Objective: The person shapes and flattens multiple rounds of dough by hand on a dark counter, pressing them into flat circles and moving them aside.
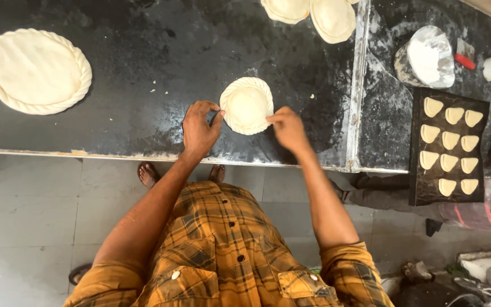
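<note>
Pie: a small round dough pie (pixel 247 106) with a twisted rim is seen near the middle of the dark surface (pixel 143 68), close to its near edge.
Left hand: the left hand (pixel 199 128) is set at the pie's 9 o'clock, fingertips pinched on the rim.
Right hand: the right hand (pixel 287 128) is set at about 4 o'clock, fingers closed on the rim edge.
Handling: the pie is judged soft, light and easily dented; the raw dough is likely to stretch or tear if pulled. It is best held at the thick twisted rim, from two opposite sides, not at the thin top.
Big pie: a larger rimmed round (pixel 35 71) lies at 10 o'clock, well apart.
Far rounds: two more rounds (pixel 313 14) are cut by the frame at 1 o'clock.
Tray: a dark tray (pixel 424 193) of small folded pieces stands at 3 o'clock, beyond a metal divider.
Flour tub: a floured tub (pixel 426 57) stands at 2 o'clock, just above the tray.
</note>
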